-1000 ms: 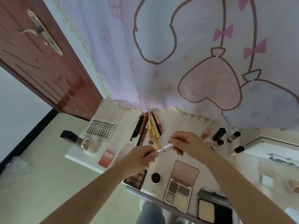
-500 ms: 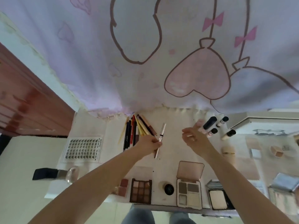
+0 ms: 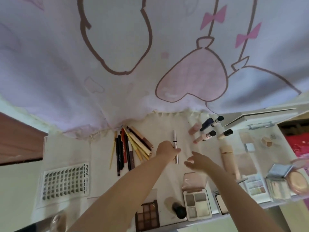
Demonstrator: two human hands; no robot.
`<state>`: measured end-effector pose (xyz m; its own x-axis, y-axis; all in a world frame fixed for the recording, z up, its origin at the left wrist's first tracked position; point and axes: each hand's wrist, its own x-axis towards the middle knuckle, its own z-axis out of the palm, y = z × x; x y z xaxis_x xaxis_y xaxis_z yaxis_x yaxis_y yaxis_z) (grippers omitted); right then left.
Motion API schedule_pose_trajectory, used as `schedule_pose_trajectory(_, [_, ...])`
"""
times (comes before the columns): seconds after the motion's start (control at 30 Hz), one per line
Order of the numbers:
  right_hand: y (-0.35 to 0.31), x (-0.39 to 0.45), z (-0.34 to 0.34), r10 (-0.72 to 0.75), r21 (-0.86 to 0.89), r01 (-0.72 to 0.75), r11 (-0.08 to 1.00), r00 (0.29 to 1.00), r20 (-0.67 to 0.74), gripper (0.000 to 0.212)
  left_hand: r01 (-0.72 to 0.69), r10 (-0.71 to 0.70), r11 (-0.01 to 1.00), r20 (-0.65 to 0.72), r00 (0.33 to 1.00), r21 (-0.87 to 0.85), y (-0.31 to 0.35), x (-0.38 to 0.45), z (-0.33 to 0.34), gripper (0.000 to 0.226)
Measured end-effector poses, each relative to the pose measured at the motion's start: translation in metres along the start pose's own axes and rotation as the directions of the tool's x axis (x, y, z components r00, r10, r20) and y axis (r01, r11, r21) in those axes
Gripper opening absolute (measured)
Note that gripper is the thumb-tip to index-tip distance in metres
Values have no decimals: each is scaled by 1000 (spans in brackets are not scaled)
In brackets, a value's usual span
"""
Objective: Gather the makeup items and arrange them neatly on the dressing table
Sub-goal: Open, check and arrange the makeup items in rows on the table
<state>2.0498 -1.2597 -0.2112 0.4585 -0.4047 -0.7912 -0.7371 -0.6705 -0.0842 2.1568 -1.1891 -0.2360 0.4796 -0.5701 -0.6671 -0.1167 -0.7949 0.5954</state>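
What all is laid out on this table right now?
Pencils: about ten, black, red, yellow, brown; fanned at the back, left of centre.
Silver pen: one; centre, lying on the table.
Tubes: five or so, pink, beige and dark, dark caps; back right.
Lash tray: one, white; left.
Brown palette: one; front edge.
Grey palette: one, lid open; front, right of centre.
Black jar: one; between the two palettes.
Beige tube: one; right.
Compacts: several, pale; far right, blurred.
Curtain: one, lilac with pink hearts; behind the table.
Table: one, white cloth.
Left hand: holds the silver pen.
Right hand: open, just above the table.
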Motion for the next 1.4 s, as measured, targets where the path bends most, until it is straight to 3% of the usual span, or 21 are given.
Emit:
schedule_pose_trajectory(0.27, [-2,-1,-11,-24,-101,31,994,997,70,45,-11,12,999,-47,999,33,0,7,3,24])
schedule_pose_trajectory(0.4, [-2,3,-12,-13,-119,17,993,999,31,44,-150,150,989,-87,985,12,-22,-13,-8,24])
schedule_pose_trajectory(0.57, [-8,1,-12,-46,-172,20,985,988,-149,37,-228,221,973,-176,959,-24,-62,-49,-28,15])
schedule_pose_trajectory(0.73, [-62,12,-21,-288,-244,208,947,888,-359,31,-162,141,986,-344,928,-32,-89,-67,-55,15])
schedule_pose_trajectory(0.8, [-88,20,-24,-354,-174,310,935,849,-391,31,-139,114,990,-392,913,-36,-96,-73,-62,15])
schedule_pose_trajectory(0.9, [-114,35,-23,-365,-34,380,924,853,-374,30,-118,97,993,-448,889,-20,-103,-81,-68,16])
schedule_pose_trajectory(1.0, [-121,49,-22,-335,0,356,934,878,-343,18,-113,93,994,-466,880,-15,-107,-88,-73,18])
schedule_pose_trajectory(1.23, [-113,55,-20,-293,6,310,951,904,-312,23,-86,104,995,-476,873,59,-104,-86,-88,19])
schedule_pose_trajectory(1.4, [-103,28,-49,-321,135,410,902,847,-424,26,-139,279,939,-462,842,313,-84,-79,-96,42])
